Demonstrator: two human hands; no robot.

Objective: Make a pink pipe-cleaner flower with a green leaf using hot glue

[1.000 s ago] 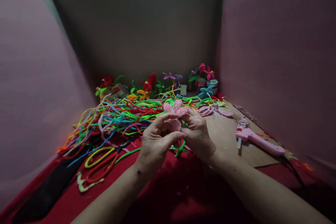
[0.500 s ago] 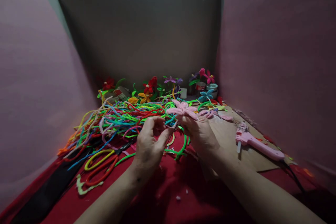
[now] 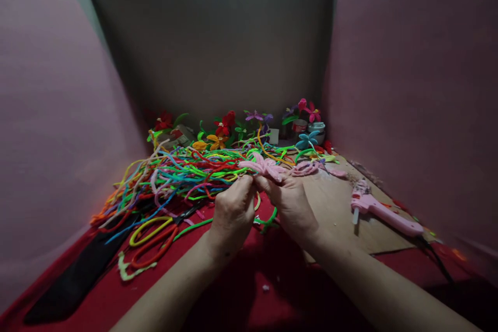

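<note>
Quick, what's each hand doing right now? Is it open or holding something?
Left hand: closed, right under the pink flower; whatever it pinches is hidden.
Right hand: closed, holding the pink flower from below.

The one view looks from the person's head, above and behind the left hand [image 3: 233,212] and right hand [image 3: 293,205]; it faces forward and down, near enough that both forearms [image 3: 171,285] run in from the bottom edge; beyond the hands it reaches the grey wall [image 3: 213,52]; pink walls [image 3: 50,114] flank them.
</note>
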